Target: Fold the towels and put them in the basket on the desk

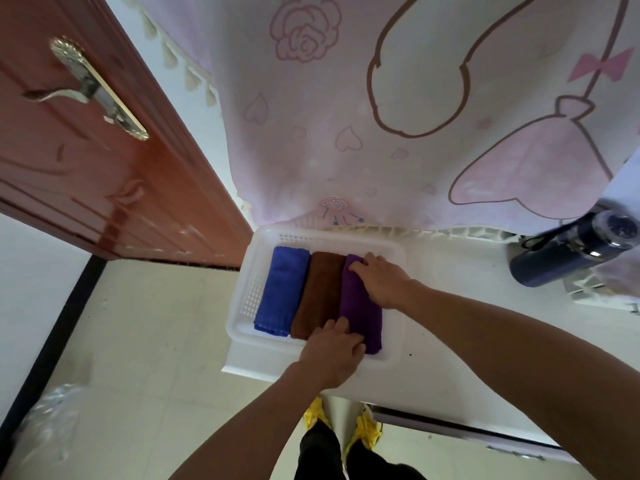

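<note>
a white plastic basket (pixel 250 292) with rounded corners and small perforated holes in its walls sits on the smooth white desk (pixel 457 306), at its left end. three soft, fuzzy towels lie in it side by side, each folded into a long narrow pad: a blue towel (pixel 282 289) on the left, a brown towel (pixel 318 296) touching it in the middle, and a purple towel (pixel 360 306) on the right. the right hand (pixel 384 282) has its fingers curled over the far end of the purple towel, grasping it. the left hand (pixel 332 355) has bent fingers closed on the near end, along the seam with the brown one. a glossy dark blue bottle (pixel 568 247) lies on its side further right. a thin pink printed cloth (pixel 346 116) hangs behind the basket.
</note>
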Available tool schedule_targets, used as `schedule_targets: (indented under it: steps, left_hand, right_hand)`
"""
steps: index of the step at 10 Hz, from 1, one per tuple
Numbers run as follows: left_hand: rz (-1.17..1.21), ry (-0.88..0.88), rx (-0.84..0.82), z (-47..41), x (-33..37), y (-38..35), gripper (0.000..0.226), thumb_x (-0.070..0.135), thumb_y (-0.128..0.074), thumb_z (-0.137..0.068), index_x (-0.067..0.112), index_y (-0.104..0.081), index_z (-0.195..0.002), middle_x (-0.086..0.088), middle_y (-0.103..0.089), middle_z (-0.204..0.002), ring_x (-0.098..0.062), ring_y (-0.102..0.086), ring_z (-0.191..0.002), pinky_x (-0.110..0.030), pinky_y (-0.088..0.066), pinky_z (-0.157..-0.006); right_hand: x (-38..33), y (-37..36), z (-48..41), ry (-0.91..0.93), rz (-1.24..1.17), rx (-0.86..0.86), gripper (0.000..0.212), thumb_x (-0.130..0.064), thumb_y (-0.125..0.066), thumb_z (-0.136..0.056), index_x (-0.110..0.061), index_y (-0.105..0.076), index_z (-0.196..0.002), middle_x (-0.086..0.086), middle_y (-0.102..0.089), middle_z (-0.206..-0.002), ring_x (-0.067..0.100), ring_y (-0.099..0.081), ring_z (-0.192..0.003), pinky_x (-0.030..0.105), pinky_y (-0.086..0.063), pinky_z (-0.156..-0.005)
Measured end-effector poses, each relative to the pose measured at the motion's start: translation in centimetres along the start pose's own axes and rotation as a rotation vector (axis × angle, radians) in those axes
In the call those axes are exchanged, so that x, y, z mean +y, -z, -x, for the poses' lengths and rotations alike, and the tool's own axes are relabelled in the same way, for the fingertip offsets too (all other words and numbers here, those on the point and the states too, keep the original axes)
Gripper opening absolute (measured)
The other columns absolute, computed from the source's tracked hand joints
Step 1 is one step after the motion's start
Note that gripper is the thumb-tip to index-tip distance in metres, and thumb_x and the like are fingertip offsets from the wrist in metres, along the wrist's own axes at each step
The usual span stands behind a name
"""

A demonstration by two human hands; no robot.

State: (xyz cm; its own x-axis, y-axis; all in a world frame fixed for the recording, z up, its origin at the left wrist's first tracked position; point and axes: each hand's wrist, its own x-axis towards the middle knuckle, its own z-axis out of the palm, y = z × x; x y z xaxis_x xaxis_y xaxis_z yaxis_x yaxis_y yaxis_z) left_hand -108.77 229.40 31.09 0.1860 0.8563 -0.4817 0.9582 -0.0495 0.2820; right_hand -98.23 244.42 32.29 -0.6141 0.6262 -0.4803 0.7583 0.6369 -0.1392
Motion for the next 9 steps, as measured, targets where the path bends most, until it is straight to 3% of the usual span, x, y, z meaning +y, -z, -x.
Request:
schedule_targets:
  steps: [1, 2, 3, 4, 5, 6, 7, 9]
  left_hand:
    - [0.043, -0.015, 0.022, 1.0, -0.2, 0.8, 0.039, 0.037, -0.030, -0.100, 0.022, -0.057, -0.124, -0.004, -0.050, -0.118, -0.022, -0.049, -0.104, -0.041, -0.042, -0.093]
    - [0.056, 0.023, 0.253, 2.5, -2.9, 1.9, 0.029, 0.033, -0.038, -0.097, 0.022, -0.061, -0.111, 0.001, -0.054, -0.110, -0.016, -0.050, -0.099, -0.035, -0.043, -0.090]
    - [-0.026, 0.132, 0.479, 4.0, -7.5, 3.4, 0.019, 0.021, -0.058, -0.084, 0.018, -0.064, -0.102, -0.004, -0.059, -0.106, -0.023, -0.057, -0.091, -0.036, -0.050, -0.076]
    - [-0.148, 0.306, 0.477, 5.2, -11.8, 4.6, 0.049, 0.020, -0.071, -0.077, 0.011, -0.057, -0.124, -0.017, -0.057, -0.126, -0.034, -0.060, -0.102, -0.040, -0.051, -0.074]
    - [-0.147, 0.435, 0.270, 6.0, -14.7, 4.8, 0.067, 0.034, -0.049, -0.094, 0.012, -0.019, -0.150, -0.011, -0.044, -0.139, -0.026, -0.053, -0.114, -0.035, -0.047, -0.086]
    - [0.052, 0.464, 0.158, 6.3, -15.7, 4.4, 0.058, 0.036, -0.039, -0.098, 0.011, -0.016, -0.146, -0.007, -0.061, -0.115, -0.023, -0.062, -0.098, -0.032, -0.048, -0.076]
    - [0.178, 0.481, 0.181, 6.7, -15.8, 3.7, 0.036, 0.032, -0.039, -0.099, 0.010, -0.034, -0.127, -0.010, -0.064, -0.111, -0.025, -0.063, -0.094, -0.031, -0.045, -0.069]
    - [0.071, 0.396, 0.124, 7.2, -17.1, 3.9, 0.048, 0.042, -0.040, -0.097, 0.010, -0.031, -0.133, -0.009, -0.063, -0.112, -0.024, -0.063, -0.095, -0.031, -0.044, -0.069]
  right_hand:
    - [0.1, 0.5, 0.3, 0.001, -0.027, -0.052, 0.062, -0.009, -0.060, -0.086, -0.018, -0.037, -0.143, 0.014, -0.041, -0.132, 0.030, -0.049, -0.115, 0.041, -0.050, -0.092]
    - [-0.8, 1.3, 1.6, -0.025, -0.047, 0.053, 0.046, -0.012, -0.053, -0.090, -0.017, -0.045, -0.136, 0.011, -0.047, -0.127, 0.026, -0.052, -0.109, 0.038, -0.051, -0.087]
    - [-2.6, 1.4, 3.8, 0.004, -0.103, 0.173, 0.034, -0.029, -0.045, -0.098, -0.020, -0.050, -0.130, 0.003, -0.052, -0.125, 0.021, -0.055, -0.109, 0.032, -0.049, -0.088]
    - [-5.4, 0.3, 6.0, 0.074, -0.161, 0.131, 0.039, -0.044, -0.042, -0.099, -0.025, -0.049, -0.132, 0.000, -0.052, -0.126, 0.020, -0.054, -0.112, 0.031, -0.045, -0.091]
    - [-8.5, -1.8, 7.1, 0.070, -0.196, 0.049, 0.044, -0.050, -0.038, -0.098, -0.028, -0.045, -0.136, -0.001, -0.051, -0.129, 0.019, -0.051, -0.117, 0.035, -0.045, -0.096]
    - [-10.9, -4.0, 7.6, 0.031, -0.246, 0.078, 0.039, -0.046, -0.030, -0.101, -0.032, -0.048, -0.133, -0.004, -0.053, -0.125, 0.016, -0.052, -0.112, 0.032, -0.046, -0.093]
    - [-11.8, -5.5, 8.0, -0.015, -0.232, 0.171, 0.033, -0.042, -0.031, -0.102, -0.032, -0.056, -0.121, -0.007, -0.056, -0.119, 0.011, -0.053, -0.101, 0.026, -0.046, -0.083]
    - [-13.2, -4.6, 7.9, -0.125, -0.282, 0.161, 0.031, -0.043, -0.038, -0.100, -0.028, -0.063, -0.112, -0.006, -0.059, -0.114, 0.013, -0.055, -0.102, 0.027, -0.045, -0.078]
